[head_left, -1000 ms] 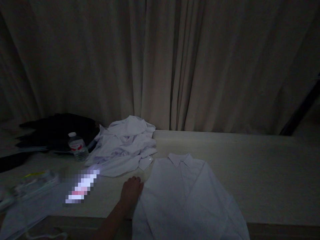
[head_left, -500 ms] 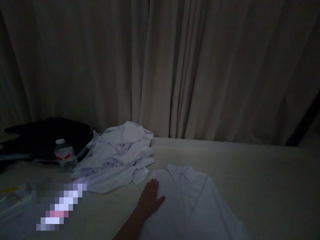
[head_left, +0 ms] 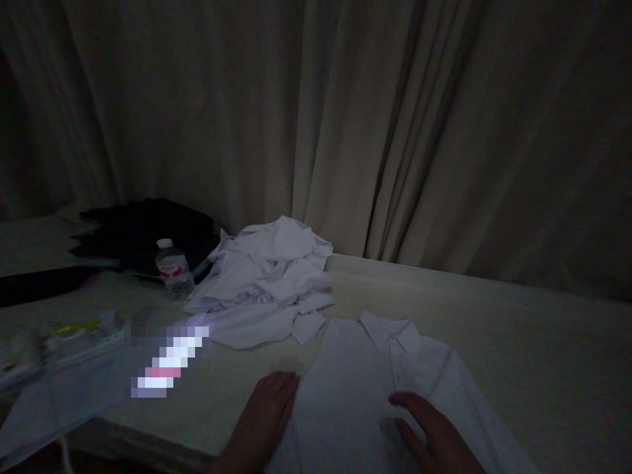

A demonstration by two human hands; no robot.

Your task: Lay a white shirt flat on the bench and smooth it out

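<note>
A white collared shirt (head_left: 365, 388) lies spread flat on the pale table (head_left: 533, 355), collar away from the person, and both bare hands rest on it. The left hand (head_left: 266, 411) lies palm down, fingers together and extended, on the shirt's left edge where cloth meets tabletop; it grips nothing. The right hand (head_left: 429, 428) is flat too, fingers loosely spread over the front of the shirt just right of the button line, and it also holds nothing, only pressing the fabric. The step in hand looks like smoothing the garment flat as a start to folding it, with no fold made yet: the body lies open and the right sleeve runs down along the side beyond the right hand. The next move probably calls for pinching an edge or sleeve between fingers and thumb, since open palms cannot lift cloth, while one hand pins the body so it does not slide. Beyond the left hand, up and away, sits a crumpled heap of white shirts (head_left: 271, 283); further left of that stand a small water bottle (head_left: 174, 270) and some dark clothing (head_left: 143, 234). Light is dim, so finer creases cannot be made out.
</note>
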